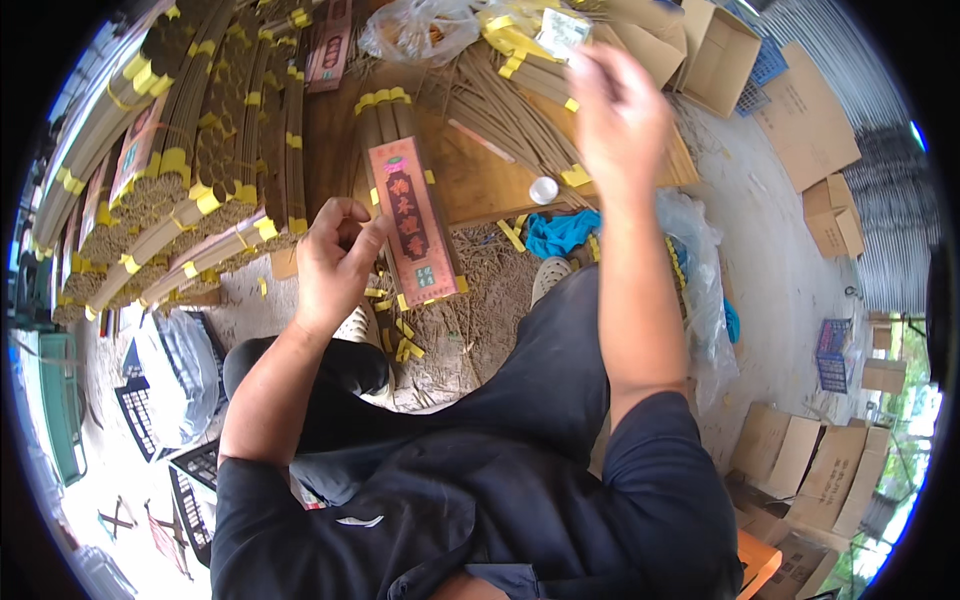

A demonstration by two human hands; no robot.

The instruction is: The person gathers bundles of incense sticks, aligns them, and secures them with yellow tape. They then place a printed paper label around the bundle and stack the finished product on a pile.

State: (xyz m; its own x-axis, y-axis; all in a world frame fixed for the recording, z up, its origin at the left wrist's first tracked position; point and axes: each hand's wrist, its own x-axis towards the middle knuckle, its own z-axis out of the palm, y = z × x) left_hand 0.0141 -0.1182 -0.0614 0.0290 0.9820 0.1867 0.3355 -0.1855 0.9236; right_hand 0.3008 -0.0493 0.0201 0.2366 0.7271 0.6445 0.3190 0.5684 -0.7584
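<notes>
A bundle of brown incense sticks point(385, 122) lies on the wooden table, its near end jutting past the edge. A long pink label point(408, 215) with dark lettering covers most of it, and yellow strips band its ends. My left hand point(338, 252) is closed at the label's left edge, thumb and forefinger pressed together; what they pinch is hidden. My right hand point(622, 125) is raised over the table's right side, smeared by motion. Just beyond its fingertips a white printed packet point(562, 33) lies on yellow wrapping point(510, 30).
Banded incense bundles point(150, 185) are piled high at the left. Loose sticks point(510, 115), a small white round container point(543, 190) and a clear plastic bag point(420, 30) lie on the table. A blue cloth point(562, 233) hangs by its edge. Cardboard boxes point(720, 55) stand right.
</notes>
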